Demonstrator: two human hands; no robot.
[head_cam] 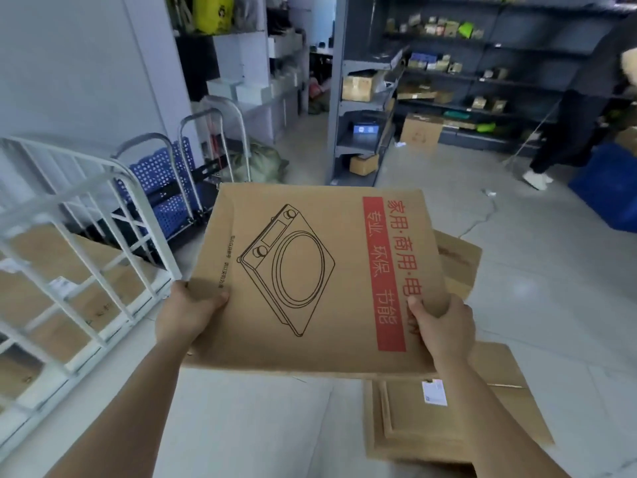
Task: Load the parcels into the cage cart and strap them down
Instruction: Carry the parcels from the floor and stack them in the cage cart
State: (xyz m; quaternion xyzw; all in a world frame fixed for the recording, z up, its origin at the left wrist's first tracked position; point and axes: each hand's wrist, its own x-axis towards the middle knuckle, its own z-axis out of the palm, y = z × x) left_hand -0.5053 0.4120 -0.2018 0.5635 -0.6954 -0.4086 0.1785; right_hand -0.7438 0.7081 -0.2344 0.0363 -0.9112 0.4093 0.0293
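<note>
Parcel (310, 277), flat brown carton with cooker drawing and red band, held in air over floor (258, 426), just right of cage cart (146, 220). Near left edge gripped by left hand (186, 312), thumb on top. Near right corner gripped by right hand (444, 326). Cartons (44, 250) seen inside cage cart. More flat parcels (413, 426) laid on floor beneath.

The box (310, 277) between the fingers (217, 300) is matt brown cardboard with a red printed band, the cage cart (103, 215) left of them is white-painted metal tubing, the floor (262, 426) beneath them is smooth, pale and faintly glossy, and the trolley (162, 188) beyond the left fingers is perforated blue plastic.
</note>
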